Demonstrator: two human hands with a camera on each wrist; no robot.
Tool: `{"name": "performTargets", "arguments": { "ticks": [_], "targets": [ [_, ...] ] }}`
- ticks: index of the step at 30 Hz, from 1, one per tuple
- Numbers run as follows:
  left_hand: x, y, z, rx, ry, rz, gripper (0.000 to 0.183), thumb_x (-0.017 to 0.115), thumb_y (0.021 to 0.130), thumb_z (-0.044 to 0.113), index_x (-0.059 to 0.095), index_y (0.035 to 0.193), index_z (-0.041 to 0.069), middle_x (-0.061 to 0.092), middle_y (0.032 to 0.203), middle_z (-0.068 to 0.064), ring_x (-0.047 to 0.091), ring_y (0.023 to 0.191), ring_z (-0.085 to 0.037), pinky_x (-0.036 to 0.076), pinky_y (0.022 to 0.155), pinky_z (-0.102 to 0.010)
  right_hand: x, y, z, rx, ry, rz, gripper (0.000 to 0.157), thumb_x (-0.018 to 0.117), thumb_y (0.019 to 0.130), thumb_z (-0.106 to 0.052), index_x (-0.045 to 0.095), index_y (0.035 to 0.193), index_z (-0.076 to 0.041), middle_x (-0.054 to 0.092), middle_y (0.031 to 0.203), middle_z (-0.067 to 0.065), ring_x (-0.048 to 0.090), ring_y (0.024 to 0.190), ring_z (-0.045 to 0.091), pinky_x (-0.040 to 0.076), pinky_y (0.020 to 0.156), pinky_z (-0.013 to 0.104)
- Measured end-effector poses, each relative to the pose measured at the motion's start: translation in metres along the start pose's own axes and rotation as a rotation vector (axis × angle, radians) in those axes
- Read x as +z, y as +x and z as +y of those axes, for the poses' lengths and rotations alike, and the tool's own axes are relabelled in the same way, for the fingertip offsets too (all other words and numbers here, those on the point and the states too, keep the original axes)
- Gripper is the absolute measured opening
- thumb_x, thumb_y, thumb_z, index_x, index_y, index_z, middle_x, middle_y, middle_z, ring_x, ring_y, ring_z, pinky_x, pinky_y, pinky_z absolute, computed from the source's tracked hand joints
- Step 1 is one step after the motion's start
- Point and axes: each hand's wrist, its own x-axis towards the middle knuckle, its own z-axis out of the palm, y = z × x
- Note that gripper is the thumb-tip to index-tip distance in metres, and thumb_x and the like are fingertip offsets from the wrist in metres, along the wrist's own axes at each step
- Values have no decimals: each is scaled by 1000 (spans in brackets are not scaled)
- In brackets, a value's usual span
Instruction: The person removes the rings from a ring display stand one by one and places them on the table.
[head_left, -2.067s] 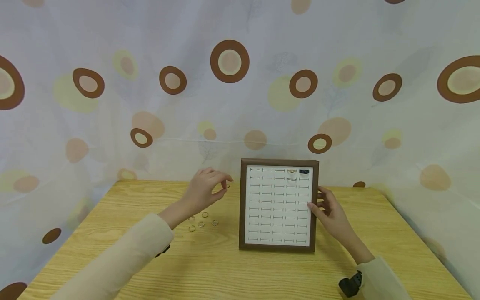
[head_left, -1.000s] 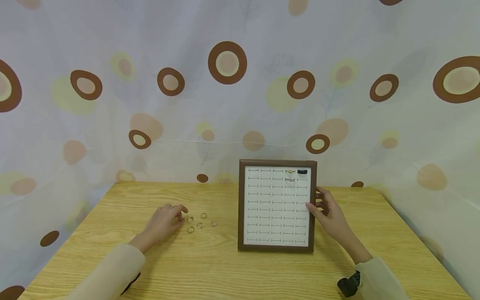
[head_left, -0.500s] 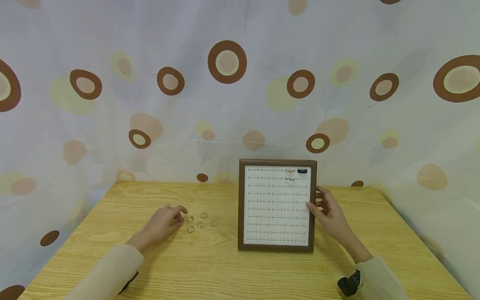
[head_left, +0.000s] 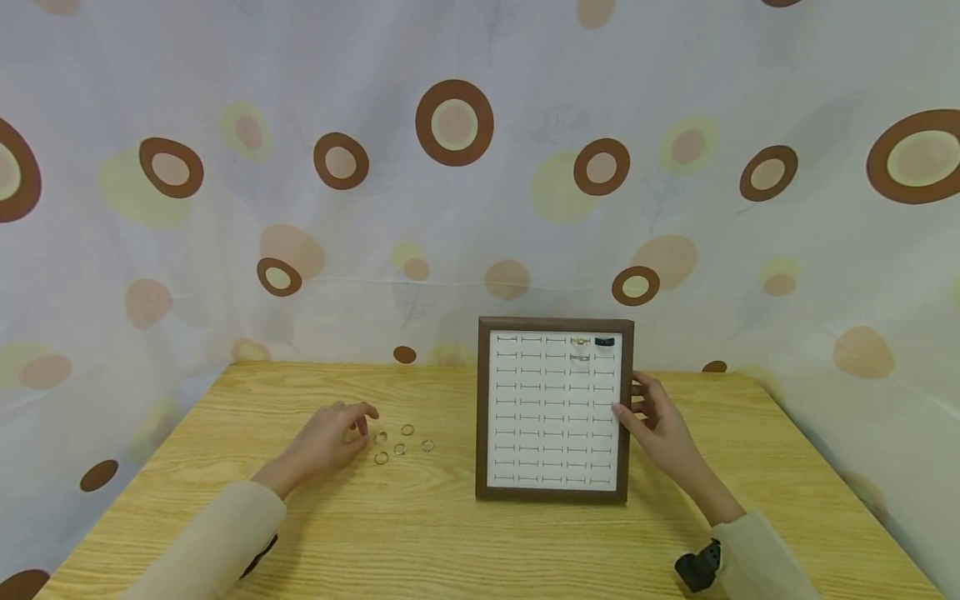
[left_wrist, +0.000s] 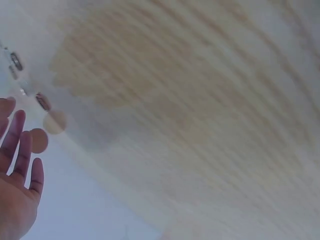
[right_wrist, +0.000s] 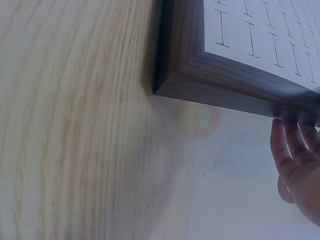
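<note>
In the head view, a brown-framed ring display board (head_left: 554, 433) with a white slotted face stands upright on the wooden table. A gold ring (head_left: 580, 342), a black ring (head_left: 604, 342) and a silver ring (head_left: 580, 358) sit in its upper right slots. My right hand (head_left: 660, 429) grips the board's right edge, thumb on the front, fingers behind. Left of the board my left hand (head_left: 326, 442) rests low over the table, beside several loose rings (head_left: 401, 449). Its thumb and index fingertips are apart; I cannot tell whether a ring is between thumb and middle finger.
The wooden table (head_left: 420, 542) reaches back to a patterned curtain (head_left: 480, 217), which also hangs along both sides. Black straps show at both cuffs, the right one with a small black device (head_left: 699, 568).
About two seconds ago my left hand held a ring up near the board; it has since moved left and down to the loose rings. My right hand keeps its grip on the board.
</note>
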Motion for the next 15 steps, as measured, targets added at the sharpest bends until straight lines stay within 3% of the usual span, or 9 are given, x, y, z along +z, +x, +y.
{"name": "performTargets", "arguments": {
  "ticks": [5, 15],
  "targets": [
    [-8, 9, 10, 79, 8, 69, 31, 69, 80, 18, 60, 110, 14, 59, 81, 8, 54, 79, -15, 41, 72, -36, 0, 0, -1, 1, 0, 1, 52, 54, 91, -12, 32, 137, -5, 53, 113, 13, 55, 92, 9, 48, 73, 16],
    [-30, 30, 46, 240, 42, 149, 28, 67, 82, 22, 58, 108, 20, 61, 86, 7, 56, 79, -10, 43, 70, -31, 0, 0, 0, 7, -4, 3, 52, 55, 91, -13, 32, 137, -5, 53, 113, 14, 56, 92, 10, 49, 73, 17]
  ]
}}
